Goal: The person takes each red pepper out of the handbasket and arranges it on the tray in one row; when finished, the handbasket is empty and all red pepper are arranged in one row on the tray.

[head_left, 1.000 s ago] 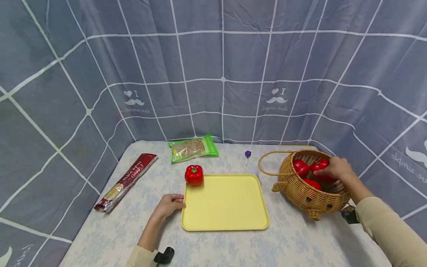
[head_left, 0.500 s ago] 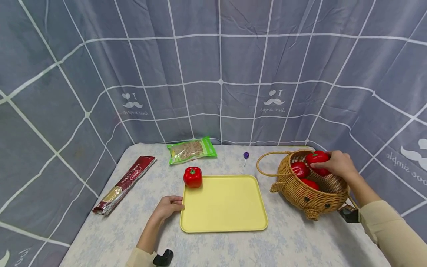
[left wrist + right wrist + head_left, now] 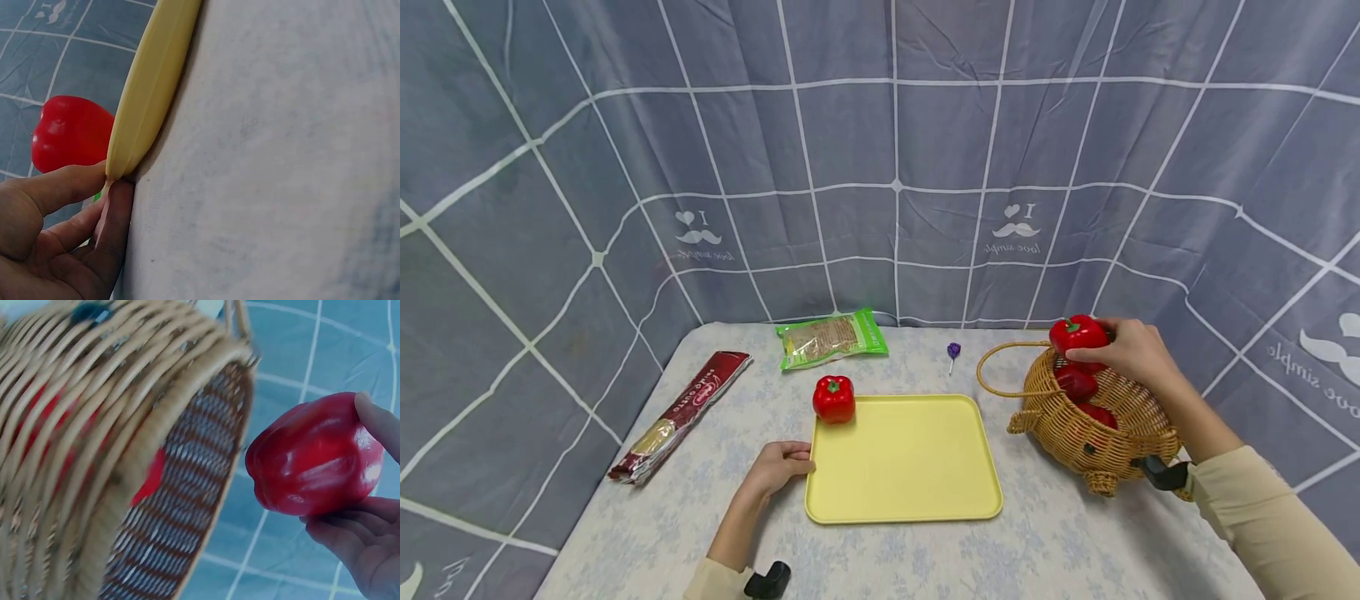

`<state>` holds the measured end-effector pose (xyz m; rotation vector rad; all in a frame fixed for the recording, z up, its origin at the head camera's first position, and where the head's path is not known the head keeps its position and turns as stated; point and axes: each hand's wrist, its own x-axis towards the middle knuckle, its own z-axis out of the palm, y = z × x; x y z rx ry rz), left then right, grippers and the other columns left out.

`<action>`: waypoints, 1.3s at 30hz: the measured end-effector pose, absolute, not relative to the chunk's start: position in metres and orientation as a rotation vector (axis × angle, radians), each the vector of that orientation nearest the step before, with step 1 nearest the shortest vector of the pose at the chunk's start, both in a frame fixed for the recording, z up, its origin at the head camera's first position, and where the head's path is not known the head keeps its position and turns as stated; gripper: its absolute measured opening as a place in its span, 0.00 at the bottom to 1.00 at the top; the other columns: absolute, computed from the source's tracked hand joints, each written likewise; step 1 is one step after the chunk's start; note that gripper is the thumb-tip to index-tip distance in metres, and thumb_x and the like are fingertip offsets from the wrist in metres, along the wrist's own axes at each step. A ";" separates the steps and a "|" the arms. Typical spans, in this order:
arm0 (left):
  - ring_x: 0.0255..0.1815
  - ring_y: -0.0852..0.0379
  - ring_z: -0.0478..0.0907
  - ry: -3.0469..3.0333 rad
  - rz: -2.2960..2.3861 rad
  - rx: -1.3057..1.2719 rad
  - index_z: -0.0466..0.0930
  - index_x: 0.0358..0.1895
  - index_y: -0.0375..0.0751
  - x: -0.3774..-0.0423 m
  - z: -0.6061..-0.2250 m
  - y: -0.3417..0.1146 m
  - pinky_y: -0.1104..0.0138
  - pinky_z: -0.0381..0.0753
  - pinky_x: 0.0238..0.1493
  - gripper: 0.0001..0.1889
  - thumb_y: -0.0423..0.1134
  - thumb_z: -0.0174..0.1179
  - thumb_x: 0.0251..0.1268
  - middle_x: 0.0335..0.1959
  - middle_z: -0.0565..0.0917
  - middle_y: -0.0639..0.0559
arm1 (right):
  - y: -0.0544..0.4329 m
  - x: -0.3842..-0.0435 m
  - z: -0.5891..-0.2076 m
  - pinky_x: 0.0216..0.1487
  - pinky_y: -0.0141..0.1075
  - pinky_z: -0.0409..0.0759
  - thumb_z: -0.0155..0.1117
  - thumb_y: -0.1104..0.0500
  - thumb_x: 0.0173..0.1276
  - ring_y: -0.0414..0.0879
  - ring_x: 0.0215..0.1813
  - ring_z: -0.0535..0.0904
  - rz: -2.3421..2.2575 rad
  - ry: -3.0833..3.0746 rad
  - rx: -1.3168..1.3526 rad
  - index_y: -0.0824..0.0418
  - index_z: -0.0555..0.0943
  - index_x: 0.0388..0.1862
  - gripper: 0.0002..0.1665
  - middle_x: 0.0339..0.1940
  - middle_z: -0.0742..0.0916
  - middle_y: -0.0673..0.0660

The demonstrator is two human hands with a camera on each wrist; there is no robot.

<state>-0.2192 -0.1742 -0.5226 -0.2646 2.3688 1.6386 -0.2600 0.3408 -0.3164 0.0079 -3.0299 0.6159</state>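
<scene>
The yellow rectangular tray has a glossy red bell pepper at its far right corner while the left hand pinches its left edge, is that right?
Not quite: the head view shows the red bell pepper at the far left corner of the tray. The left hand does pinch its left edge.

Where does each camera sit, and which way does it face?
Head: head-worn, facing forward and down at yellow tray and wicker basket; left hand, right hand and sleeves show.
Left wrist: on that wrist, facing the yellow tray's edge; left hand shows.
Right wrist: on that wrist, facing the wicker basket and held red pepper; right hand shows.
Head and right wrist share basket and pepper.
</scene>
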 end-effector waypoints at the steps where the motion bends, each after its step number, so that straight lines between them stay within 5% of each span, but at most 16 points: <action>1: 0.36 0.59 0.80 2.370 1.635 -0.266 0.79 0.52 0.25 -0.219 -0.523 -0.174 0.68 0.79 0.38 0.20 0.28 0.67 0.54 0.38 0.84 0.42 | 0.335 -0.261 -0.315 0.31 0.33 0.74 0.70 0.30 0.52 0.58 0.44 0.79 0.632 -3.036 0.013 0.74 0.69 0.67 0.59 0.50 0.84 0.72; 11: 0.35 0.59 0.79 2.360 1.654 -0.267 0.79 0.51 0.25 -0.218 -0.521 -0.176 0.67 0.80 0.38 0.19 0.27 0.67 0.54 0.38 0.84 0.43 | 0.292 -0.270 -0.311 0.40 0.43 0.84 0.72 0.35 0.54 0.61 0.51 0.79 0.755 -3.046 0.079 0.71 0.67 0.69 0.56 0.55 0.82 0.72; 39: 0.35 0.57 0.80 2.341 1.689 -0.248 0.79 0.51 0.25 -0.218 -0.522 -0.176 0.64 0.82 0.38 0.19 0.27 0.67 0.54 0.39 0.84 0.41 | 0.207 -0.301 -0.334 0.53 0.49 0.82 0.76 0.44 0.54 0.59 0.58 0.80 1.110 -2.918 0.215 0.66 0.69 0.69 0.49 0.60 0.82 0.67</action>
